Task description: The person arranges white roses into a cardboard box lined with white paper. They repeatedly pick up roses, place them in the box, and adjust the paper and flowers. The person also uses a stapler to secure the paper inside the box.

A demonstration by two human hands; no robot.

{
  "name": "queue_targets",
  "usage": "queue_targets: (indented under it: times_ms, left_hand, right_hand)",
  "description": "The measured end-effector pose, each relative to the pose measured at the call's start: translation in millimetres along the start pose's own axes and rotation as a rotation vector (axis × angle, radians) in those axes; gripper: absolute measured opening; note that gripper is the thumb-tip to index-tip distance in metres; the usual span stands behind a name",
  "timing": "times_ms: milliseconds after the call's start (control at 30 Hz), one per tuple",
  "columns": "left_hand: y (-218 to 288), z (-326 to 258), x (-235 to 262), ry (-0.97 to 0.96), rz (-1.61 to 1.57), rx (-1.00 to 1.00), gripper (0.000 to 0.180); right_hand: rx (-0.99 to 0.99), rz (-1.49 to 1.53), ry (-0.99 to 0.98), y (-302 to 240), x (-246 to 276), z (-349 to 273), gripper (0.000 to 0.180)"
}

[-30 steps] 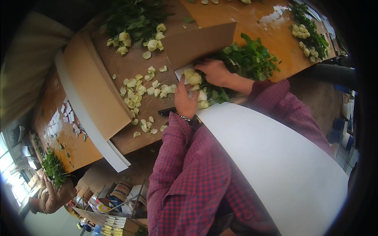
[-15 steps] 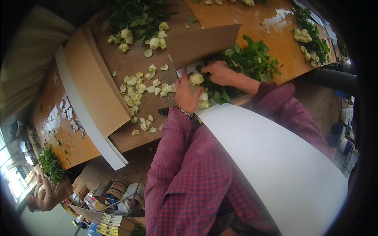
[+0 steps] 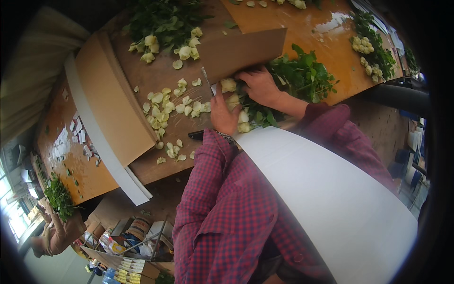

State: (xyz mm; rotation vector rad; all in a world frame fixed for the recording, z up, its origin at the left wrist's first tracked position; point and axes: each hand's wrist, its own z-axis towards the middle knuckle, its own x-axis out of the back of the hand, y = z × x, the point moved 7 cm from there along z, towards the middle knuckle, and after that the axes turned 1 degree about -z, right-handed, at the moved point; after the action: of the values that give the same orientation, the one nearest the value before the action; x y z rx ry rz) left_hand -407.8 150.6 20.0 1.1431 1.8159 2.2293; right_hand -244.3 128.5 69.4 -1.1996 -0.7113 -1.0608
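A row of cream-white roses lies along the edge of a white sheet and a folded brown cardboard, with green stems and leaves trailing right. My left hand rests beside the rose heads, fingers stretched upward, thumb apart, holding nothing. On the right of the heads, my right hand has its fingers bent round just behind the uppermost rose. Its stem is hidden under that hand and the leaves. A large white curved sheet reaches from the bunch down across my lap.
Loose petals litter the brown table. Stacked cardboard sheets lie at left. More rose bunches lie at the back and far right. A dark handle sits near my left wrist. A co-worker stands at lower left.
My right hand has shifted slightly left and up. Another rose head now shows at the top of the row, by its fingertips. The left hand has barely moved.
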Motion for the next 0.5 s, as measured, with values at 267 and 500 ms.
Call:
queue_targets:
  times_ms: [267,500]
  left_hand:
    - [-13,-5,4,0.114,-0.203,0.129,0.086]
    - [-24,-4,34,0.145,-0.366,0.184,0.054]
  right_hand:
    - [0.043,-0.026,-0.194,4,-8,-7,0.033]
    - [0.132,-0.002,-0.079,-29,26,0,0.039]
